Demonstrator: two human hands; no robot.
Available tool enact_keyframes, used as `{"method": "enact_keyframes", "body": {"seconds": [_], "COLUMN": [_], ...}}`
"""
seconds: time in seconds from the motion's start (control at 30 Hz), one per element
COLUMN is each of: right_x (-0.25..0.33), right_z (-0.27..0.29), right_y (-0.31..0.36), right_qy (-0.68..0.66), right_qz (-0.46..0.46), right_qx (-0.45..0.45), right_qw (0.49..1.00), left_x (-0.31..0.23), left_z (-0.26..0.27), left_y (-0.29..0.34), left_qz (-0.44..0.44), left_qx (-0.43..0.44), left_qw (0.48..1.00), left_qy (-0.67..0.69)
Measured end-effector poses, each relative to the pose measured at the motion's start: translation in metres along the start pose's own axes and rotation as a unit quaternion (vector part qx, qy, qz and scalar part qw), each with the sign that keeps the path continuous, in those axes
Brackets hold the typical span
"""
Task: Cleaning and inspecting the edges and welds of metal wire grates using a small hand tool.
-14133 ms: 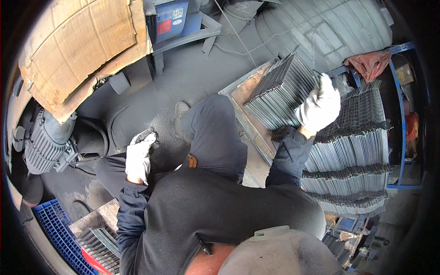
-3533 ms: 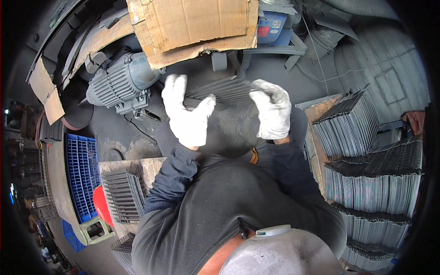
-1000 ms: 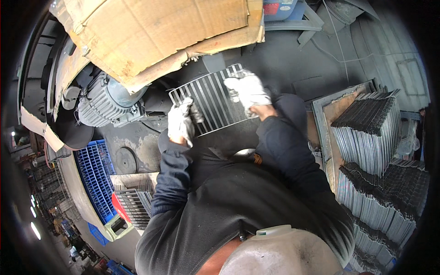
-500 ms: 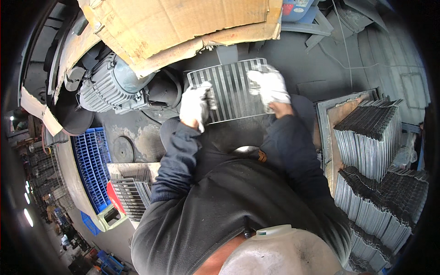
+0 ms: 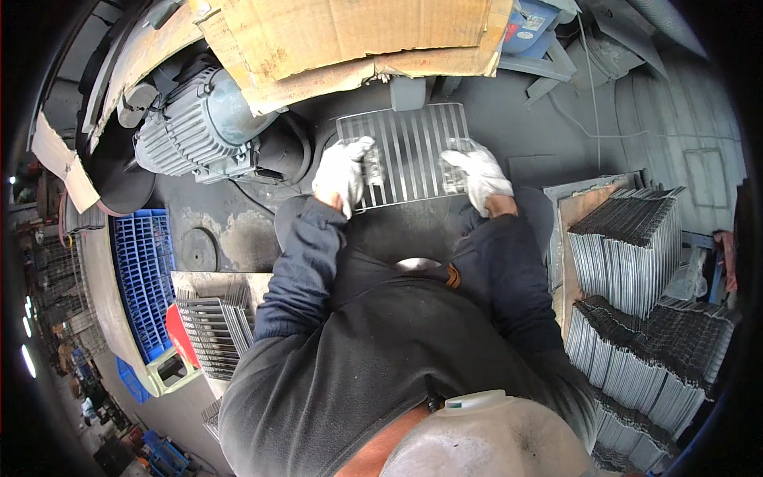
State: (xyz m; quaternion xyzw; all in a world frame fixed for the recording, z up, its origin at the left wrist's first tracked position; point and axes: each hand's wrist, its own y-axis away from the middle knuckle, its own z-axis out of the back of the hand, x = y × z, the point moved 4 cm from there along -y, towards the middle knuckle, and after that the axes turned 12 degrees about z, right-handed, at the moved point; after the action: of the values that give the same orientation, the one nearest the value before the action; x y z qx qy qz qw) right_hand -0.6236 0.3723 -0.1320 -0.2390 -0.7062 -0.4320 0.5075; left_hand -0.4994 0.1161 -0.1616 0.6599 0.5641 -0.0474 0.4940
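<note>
A wire grate (image 5: 433,151) of thin parallel metal bars in a rectangular frame is held out in front of my lap. My left hand (image 5: 342,171), in a white work glove, grips its left side near the lower corner. On the opposite side my right hand (image 5: 483,173), gloved the same way, is closed round the right edge. The glove fingers look grey with dirt and are blurred over the bars. Just beyond the grate's far edge is a grey metal block (image 5: 408,94).
A finned electric motor (image 5: 199,131) stands at the left, with cardboard (image 5: 350,40) across the far side. Stacked grates (image 5: 628,246) rise at the right. Left of me are a blue plastic crate (image 5: 143,278) and more grates (image 5: 214,330) beside a red and pale-green stool (image 5: 171,370).
The grate has shifted slightly right and its tilt has changed. My right hand has slid lower along the right edge. The whole view has turned a little.
</note>
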Motion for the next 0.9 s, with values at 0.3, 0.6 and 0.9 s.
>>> {"method": "enact_keyframes", "body": {"seconds": [0.3,0.6,0.9], "right_x": [0.008,-0.003,-0.009], "right_z": [-0.025,-0.084,-0.027], "right_y": [0.0,0.003,0.043], "right_qy": [-0.041,0.183,-0.1], "right_qz": [0.008,0.099,0.093], "right_qx": [0.008,0.226,0.131], "right_qw": [0.999,0.952,0.982], "left_x": [-0.002,0.001,-0.008], "left_z": [0.015,0.074,0.007], "left_y": [0.019,0.106,0.144], "left_qz": [0.005,-0.04,-0.147], "left_qx": [-0.043,-0.111,-0.07], "left_qw": [0.999,0.993,0.984], "left_qy": [-0.009,-0.001,-0.07]}}
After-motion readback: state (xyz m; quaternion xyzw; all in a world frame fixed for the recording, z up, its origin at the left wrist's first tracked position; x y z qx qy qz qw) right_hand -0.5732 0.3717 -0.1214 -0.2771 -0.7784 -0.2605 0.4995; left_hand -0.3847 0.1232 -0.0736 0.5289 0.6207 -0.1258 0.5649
